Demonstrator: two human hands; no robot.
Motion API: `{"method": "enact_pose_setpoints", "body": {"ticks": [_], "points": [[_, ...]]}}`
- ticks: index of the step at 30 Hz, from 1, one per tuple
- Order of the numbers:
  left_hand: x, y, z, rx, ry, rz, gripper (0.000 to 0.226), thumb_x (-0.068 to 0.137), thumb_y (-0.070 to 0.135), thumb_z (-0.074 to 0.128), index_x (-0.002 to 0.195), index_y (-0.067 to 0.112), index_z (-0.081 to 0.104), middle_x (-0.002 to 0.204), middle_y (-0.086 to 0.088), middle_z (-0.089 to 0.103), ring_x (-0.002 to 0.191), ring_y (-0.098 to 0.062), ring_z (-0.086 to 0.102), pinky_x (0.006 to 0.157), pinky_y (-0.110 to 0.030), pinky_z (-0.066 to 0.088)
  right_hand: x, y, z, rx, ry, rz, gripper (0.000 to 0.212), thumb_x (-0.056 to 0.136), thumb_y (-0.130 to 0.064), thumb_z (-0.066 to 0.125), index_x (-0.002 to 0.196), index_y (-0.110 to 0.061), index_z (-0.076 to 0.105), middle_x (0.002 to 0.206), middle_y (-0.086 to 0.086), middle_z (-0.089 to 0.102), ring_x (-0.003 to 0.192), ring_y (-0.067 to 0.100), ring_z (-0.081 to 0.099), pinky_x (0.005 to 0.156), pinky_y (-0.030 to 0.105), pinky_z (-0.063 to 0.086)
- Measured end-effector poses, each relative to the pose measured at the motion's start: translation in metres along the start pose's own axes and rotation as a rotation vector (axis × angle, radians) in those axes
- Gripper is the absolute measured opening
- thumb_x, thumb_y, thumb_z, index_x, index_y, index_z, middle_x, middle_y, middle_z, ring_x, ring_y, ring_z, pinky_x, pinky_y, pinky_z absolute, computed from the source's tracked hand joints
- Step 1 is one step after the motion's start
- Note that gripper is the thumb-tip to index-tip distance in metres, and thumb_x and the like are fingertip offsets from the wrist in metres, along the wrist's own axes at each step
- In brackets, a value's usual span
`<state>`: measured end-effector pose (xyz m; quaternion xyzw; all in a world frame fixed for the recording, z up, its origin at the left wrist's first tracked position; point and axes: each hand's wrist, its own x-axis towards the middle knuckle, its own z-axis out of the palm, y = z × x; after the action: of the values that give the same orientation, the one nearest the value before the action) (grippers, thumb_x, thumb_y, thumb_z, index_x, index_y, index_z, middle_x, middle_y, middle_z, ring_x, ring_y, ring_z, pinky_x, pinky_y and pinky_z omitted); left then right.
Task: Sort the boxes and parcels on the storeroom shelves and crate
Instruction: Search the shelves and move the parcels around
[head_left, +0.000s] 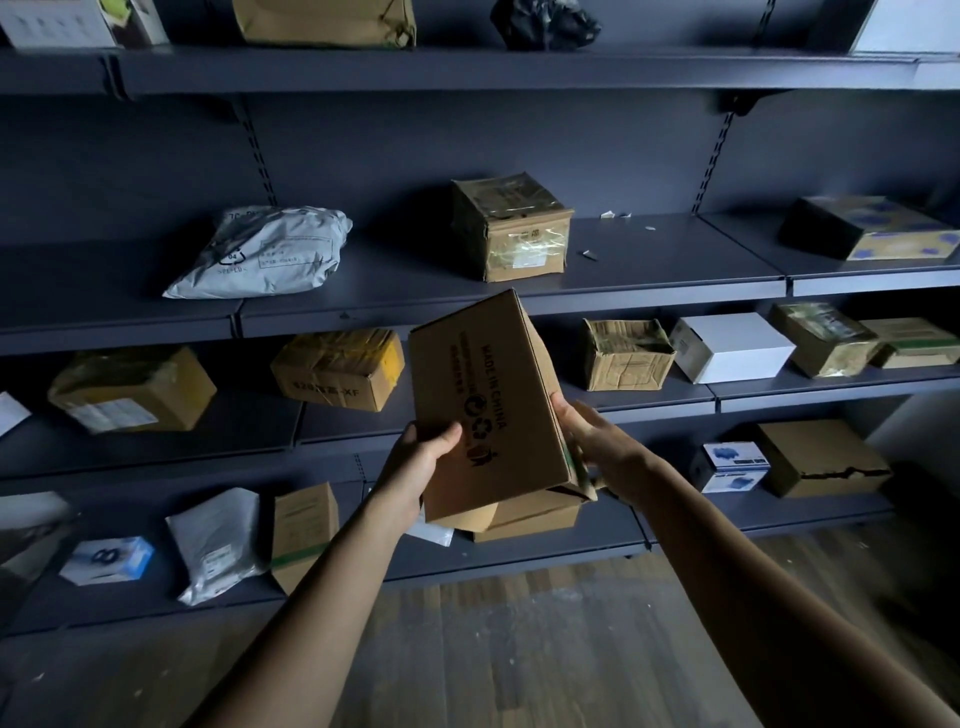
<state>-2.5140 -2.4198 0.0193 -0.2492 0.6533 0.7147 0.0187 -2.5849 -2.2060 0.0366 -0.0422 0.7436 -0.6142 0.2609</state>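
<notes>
A brown cardboard box (483, 405) printed "MADE IN CHINA" is held up in front of the shelves, tilted with its long side upward. My left hand (418, 467) grips its lower left corner, thumb on the printed face. My right hand (597, 441) holds its right side near the bottom, fingers behind the box. Another brown box (535, 517) lies on the lowest shelf directly behind and below it, mostly hidden.
Dark shelves (623, 291) hold several parcels: a grey mailer bag (265, 254), a taped cube box (511, 228), a white box (732, 348), brown boxes (337, 369) and small blue-white boxes (735, 465). Wooden floor (519, 649) lies below.
</notes>
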Motion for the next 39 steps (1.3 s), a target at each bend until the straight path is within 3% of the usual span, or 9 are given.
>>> {"method": "enact_pose_setpoints", "body": {"ticks": [2, 5, 7, 12, 16, 21, 25, 29, 39], "points": [[0.001, -0.001, -0.001, 0.008, 0.01, 0.015, 0.084, 0.07, 0.054, 0.07, 0.144, 0.033, 0.036, 0.141, -0.004, 0.051, 0.125, -0.03, 0.051, 0.106, -0.053, 0.04, 0.003, 0.003, -0.002, 0.007, 0.022, -0.002, 0.063, 0.093, -0.052, 0.051, 0.137, -0.009, 0.039, 0.12, 0.012, 0.061, 0.091, 0.013, 0.063, 0.065, 0.027, 0.047], [-0.005, 0.01, 0.004, 0.066, 0.045, 0.046, 0.062, 0.097, 0.027, 0.052, 0.152, 0.031, 0.024, 0.155, -0.006, 0.033, 0.138, -0.031, 0.037, 0.112, -0.05, 0.033, 0.0, -0.001, -0.005, 0.119, 0.019, -0.049, 0.026, 0.093, -0.035, 0.06, 0.102, -0.01, 0.058, 0.089, 0.006, 0.072, 0.073, 0.013, 0.071, 0.06, 0.027, 0.057], [-0.004, 0.013, 0.005, 0.138, 0.062, 0.005, 0.044, 0.105, 0.013, 0.033, 0.149, 0.011, 0.031, 0.152, -0.015, 0.036, 0.137, -0.032, 0.038, 0.112, -0.042, 0.032, 0.001, -0.004, -0.005, 0.173, 0.009, -0.021, 0.037, 0.082, -0.037, 0.071, 0.102, -0.007, 0.062, 0.096, 0.011, 0.075, 0.084, 0.023, 0.072, 0.076, 0.037, 0.06], [0.018, -0.009, 0.007, 0.148, 0.049, -0.001, 0.063, 0.095, 0.06, 0.035, 0.144, 0.021, 0.044, 0.142, -0.011, 0.051, 0.128, -0.03, 0.05, 0.111, -0.05, 0.035, 0.002, -0.008, 0.002, 0.276, -0.013, -0.033, 0.026, 0.089, -0.024, 0.067, 0.109, -0.008, 0.061, 0.107, 0.013, 0.071, 0.087, 0.023, 0.071, 0.073, 0.034, 0.061], [0.002, 0.005, 0.015, 0.13, -0.015, -0.017, 0.056, 0.104, 0.045, 0.021, 0.15, 0.014, 0.032, 0.155, -0.011, 0.034, 0.142, -0.028, 0.032, 0.117, -0.046, 0.024, 0.001, -0.007, 0.002, 0.231, -0.011, -0.056, 0.03, 0.089, -0.025, 0.066, 0.112, -0.008, 0.059, 0.11, 0.014, 0.07, 0.099, 0.028, 0.069, 0.089, 0.045, 0.057], [-0.008, 0.018, 0.016, 0.307, 0.086, 0.016, 0.051, 0.103, 0.048, 0.026, 0.122, 0.015, 0.06, 0.136, -0.005, 0.055, 0.118, -0.023, 0.051, 0.103, -0.036, 0.04, 0.004, -0.001, 0.005, 0.154, 0.088, -0.119, 0.039, 0.086, -0.026, 0.072, 0.118, -0.007, 0.059, 0.112, 0.011, 0.07, 0.104, 0.027, 0.068, 0.092, 0.05, 0.055], [-0.013, 0.02, 0.018, 0.273, 0.02, 0.03, 0.061, 0.092, 0.065, 0.041, 0.131, 0.019, 0.055, 0.121, 0.003, 0.055, 0.106, -0.017, 0.049, 0.09, -0.03, 0.034, 0.004, -0.004, 0.009, -0.006, 0.155, -0.204, 0.038, 0.086, -0.026, 0.072, 0.119, -0.013, 0.059, 0.112, 0.004, 0.069, 0.105, 0.023, 0.067, 0.091, 0.045, 0.056], [-0.008, 0.006, 0.014, 0.202, -0.025, 0.108, 0.05, 0.085, 0.049, 0.067, 0.128, 0.027, 0.057, 0.125, 0.008, 0.061, 0.119, -0.015, 0.052, 0.09, -0.028, 0.035, 0.002, -0.009, 0.012, -0.139, 0.183, -0.261, 0.046, 0.091, -0.029, 0.065, 0.133, -0.015, 0.053, 0.121, 0.004, 0.066, 0.111, 0.021, 0.063, 0.097, 0.046, 0.052], [-0.007, 0.005, 0.004, 0.062, -0.026, 0.053, 0.044, 0.092, 0.04, 0.06, 0.133, 0.025, 0.056, 0.135, 0.006, 0.053, 0.132, -0.019, 0.042, 0.111, -0.039, 0.029, 0.0, -0.005, 0.004, -0.074, 0.13, -0.236, 0.036, 0.105, -0.034, 0.037, 0.133, -0.024, 0.057, 0.126, 0.004, 0.062, 0.116, 0.019, 0.056, 0.086, 0.032, 0.048]]}}
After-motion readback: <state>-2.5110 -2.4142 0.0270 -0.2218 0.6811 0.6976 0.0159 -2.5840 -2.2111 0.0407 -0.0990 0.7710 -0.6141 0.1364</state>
